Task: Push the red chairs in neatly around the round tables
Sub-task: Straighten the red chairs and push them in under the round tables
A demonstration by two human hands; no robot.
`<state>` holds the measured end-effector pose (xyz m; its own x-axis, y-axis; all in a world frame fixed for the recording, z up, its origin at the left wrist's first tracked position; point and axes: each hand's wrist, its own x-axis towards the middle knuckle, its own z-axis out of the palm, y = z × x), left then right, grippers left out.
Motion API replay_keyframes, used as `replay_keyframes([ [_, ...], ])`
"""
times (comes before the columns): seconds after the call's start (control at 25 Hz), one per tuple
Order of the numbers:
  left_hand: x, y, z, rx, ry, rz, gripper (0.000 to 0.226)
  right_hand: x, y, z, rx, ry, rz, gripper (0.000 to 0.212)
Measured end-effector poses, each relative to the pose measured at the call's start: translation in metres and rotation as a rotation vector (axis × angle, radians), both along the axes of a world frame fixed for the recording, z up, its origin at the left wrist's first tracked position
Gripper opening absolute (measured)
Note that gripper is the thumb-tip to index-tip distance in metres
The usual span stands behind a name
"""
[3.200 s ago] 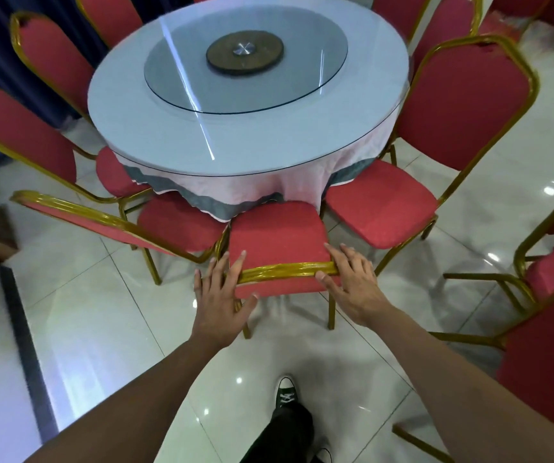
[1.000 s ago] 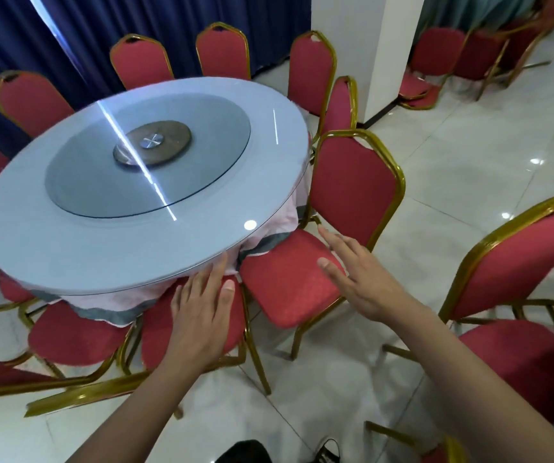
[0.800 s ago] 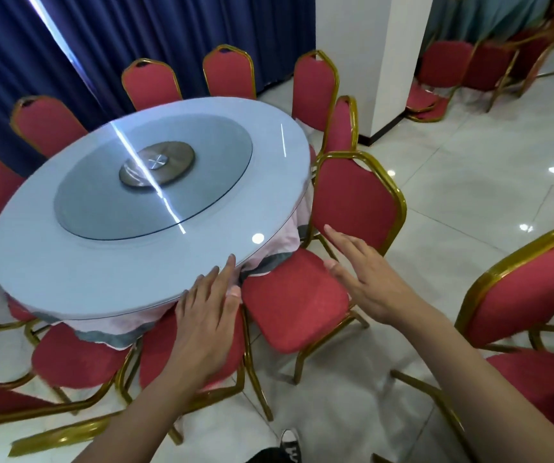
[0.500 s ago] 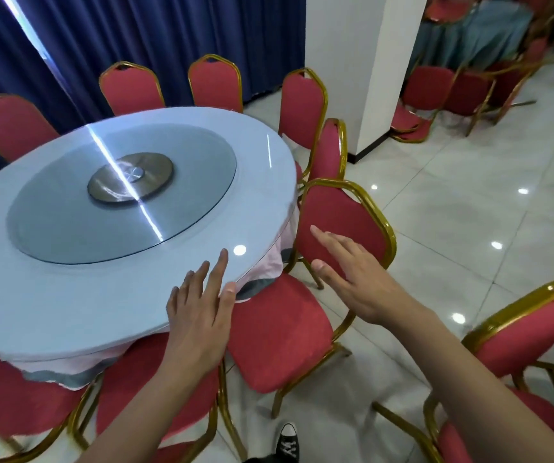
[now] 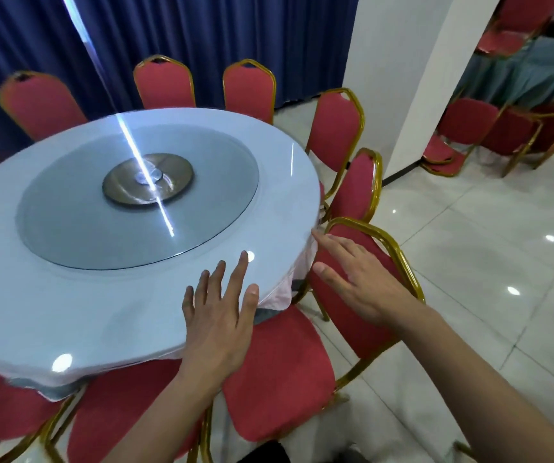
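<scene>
A round white table with a glass turntable fills the left of the view. Red chairs with gold frames ring it. The nearest red chair stands angled at the table's right front edge, its seat sticking out. My left hand is stretched out with straight fingers over the table edge, holding nothing. My right hand reaches with spread fingers in front of that chair's backrest; I cannot tell whether it touches it.
More red chairs stand along the far side by the blue curtain. A white pillar rises at the right. Behind it, other red chairs surround another table. The tiled floor lies to the right.
I let go of the pushed-in chair and moved right around the table. Both open hands have risen, the right one closing in on the angled chair's backrest.
</scene>
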<state>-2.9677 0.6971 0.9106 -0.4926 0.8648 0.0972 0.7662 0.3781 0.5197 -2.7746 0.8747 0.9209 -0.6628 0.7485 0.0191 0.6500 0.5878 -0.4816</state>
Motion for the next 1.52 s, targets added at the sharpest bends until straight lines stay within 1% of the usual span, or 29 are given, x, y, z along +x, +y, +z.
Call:
replay_keyframes([
  [0.08,0.000,0.016,0.000,-0.023,-0.006,0.040,0.065,-0.010,0.026,0.000,-0.002,0.022,0.042,0.057],
  [0.24,0.010,0.054,-0.002,-0.017,0.013,0.200,0.064,-0.027,0.083,0.001,-0.005,0.038,0.208,0.057],
  [0.48,0.051,0.104,-0.001,-0.050,0.040,0.409,0.060,-0.040,0.168,0.013,-0.072,0.023,0.476,0.059],
  [0.64,0.079,0.116,0.004,-0.077,0.026,0.553,0.059,-0.054,0.201,0.018,-0.089,0.027,0.617,0.061],
  [0.76,0.084,0.122,0.006,-0.089,0.025,0.619,0.061,-0.066,0.206,0.019,-0.106,0.022,0.691,0.063],
  [0.92,0.077,0.139,0.005,-0.072,0.035,0.605,0.063,-0.070,0.202,0.021,-0.072,-0.001,0.702,0.062],
  [1.08,0.069,0.175,-0.002,-0.028,-0.005,0.507,0.063,-0.060,0.214,0.022,-0.032,-0.087,0.619,0.061],
  [1.16,0.065,0.190,-0.006,-0.010,-0.008,0.485,0.063,-0.054,0.228,0.023,-0.037,-0.101,0.584,0.061],
  [1.44,0.061,0.216,-0.021,-0.017,-0.099,0.546,0.064,-0.053,0.278,0.014,-0.053,-0.101,0.584,0.061],
  [1.52,0.069,0.231,-0.025,-0.051,-0.080,0.560,0.065,-0.055,0.295,0.009,-0.076,-0.090,0.612,0.060],
])
